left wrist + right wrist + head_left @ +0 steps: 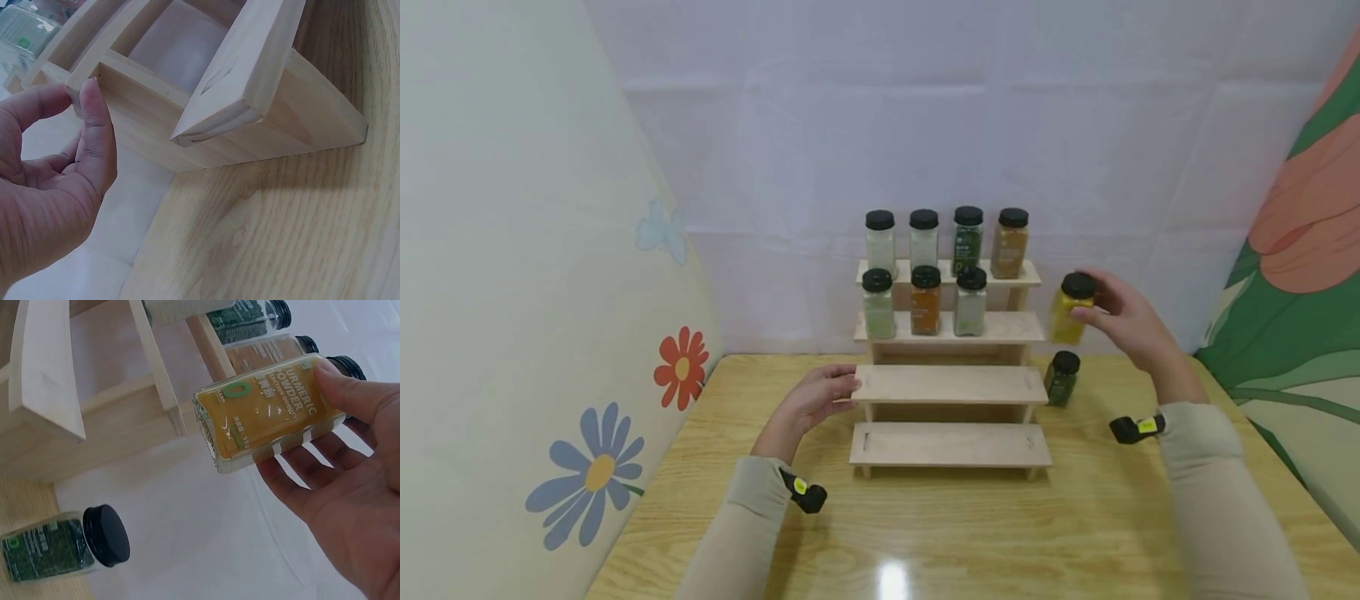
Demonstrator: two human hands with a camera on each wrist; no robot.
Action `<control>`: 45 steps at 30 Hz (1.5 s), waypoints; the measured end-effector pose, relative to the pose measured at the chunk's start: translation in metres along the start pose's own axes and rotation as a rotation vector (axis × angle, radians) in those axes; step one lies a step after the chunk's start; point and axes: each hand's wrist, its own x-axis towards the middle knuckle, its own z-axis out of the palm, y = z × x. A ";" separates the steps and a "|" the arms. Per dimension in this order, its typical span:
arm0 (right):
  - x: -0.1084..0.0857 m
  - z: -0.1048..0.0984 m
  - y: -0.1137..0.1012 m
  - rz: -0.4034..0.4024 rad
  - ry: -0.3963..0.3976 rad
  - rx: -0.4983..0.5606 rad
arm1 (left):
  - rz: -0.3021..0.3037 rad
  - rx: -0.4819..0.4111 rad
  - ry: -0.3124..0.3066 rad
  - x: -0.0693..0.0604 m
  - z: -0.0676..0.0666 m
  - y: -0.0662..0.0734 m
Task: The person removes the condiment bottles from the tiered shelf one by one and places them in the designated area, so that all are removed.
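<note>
My right hand (1123, 321) grips a jar of turmeric powder (1069, 312) with a black lid, in the air just right of the wooden tiered rack (951, 385). The right wrist view shows the thumb on one face of the turmeric jar (269, 409) and the fingers beneath it. My left hand (820, 396) is at the rack's left side; in the left wrist view its thumb and index finger pinch the end of a shelf (84, 81). A jar of dark green herbs (1063, 379) stands on the table below the turmeric jar.
Four-tier rack: several spice jars line the top shelf (1033, 271), and three stand on the second, including one of orange-red powder (925, 304). The two lower shelves hold nothing. A white cloth (820, 150) hangs behind; floral panels flank the wooden table (880, 525).
</note>
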 end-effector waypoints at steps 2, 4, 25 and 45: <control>-0.003 -0.002 0.001 0.019 0.010 -0.010 | 0.001 -0.003 -0.001 0.000 -0.001 0.000; -0.005 -0.005 0.004 0.039 0.020 -0.016 | -0.001 -0.006 -0.003 0.000 -0.001 -0.001; -0.037 -0.028 0.040 -0.040 0.018 0.059 | 0.001 0.001 -0.008 -0.001 0.000 0.000; -0.056 -0.028 0.084 0.099 0.022 0.012 | -0.008 0.009 0.000 -0.004 0.001 0.001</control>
